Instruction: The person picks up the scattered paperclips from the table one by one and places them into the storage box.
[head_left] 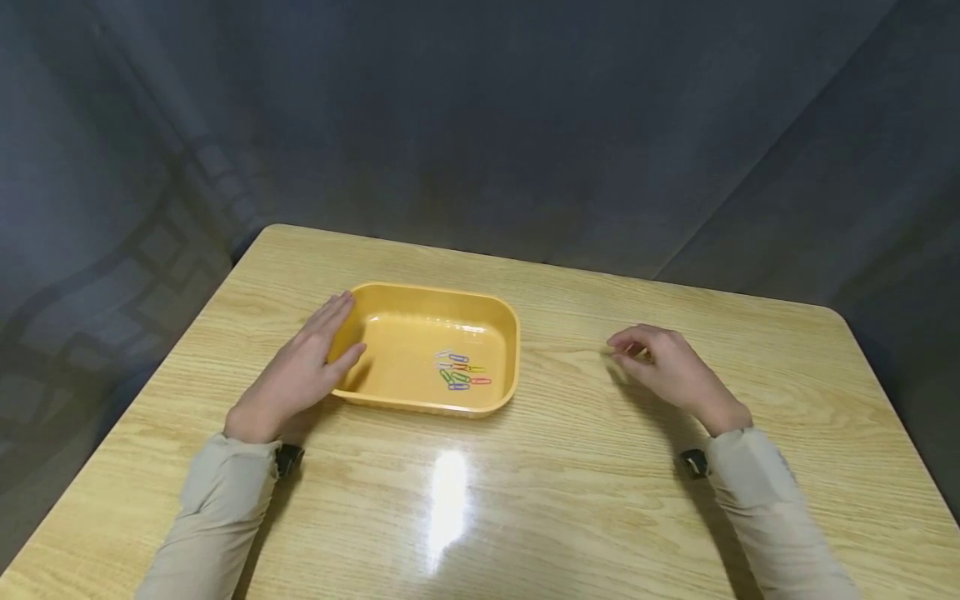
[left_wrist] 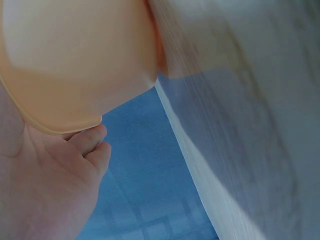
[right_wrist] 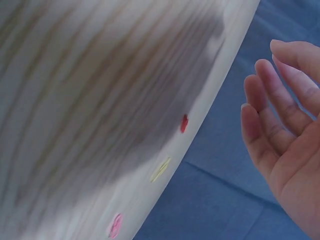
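Note:
A yellow plastic tray (head_left: 397, 407) stands on the wooden table, left of centre. Inside it, toward its right end, lie several coloured paper clips (head_left: 460, 378). My left hand (head_left: 300, 367) holds the tray's left wall, thumb on the inner side and fingers outside; the left wrist view shows the tray's rim (left_wrist: 45, 129) against that hand. Off to the right of the tray, my right hand (head_left: 667, 367) hovers over the table with loosely bent fingers and nothing visible in them. A red piece (right_wrist: 184, 123), a yellow clip (right_wrist: 160, 170) and a pink clip (right_wrist: 115, 226) lie on wood in the right wrist view.
The wooden table (head_left: 570, 500) has rounded far corners, and a bright glare lies in front of the tray. Dark curtain (head_left: 480, 125) hangs behind the far edge and along the sides. Each wrist wears a small black device.

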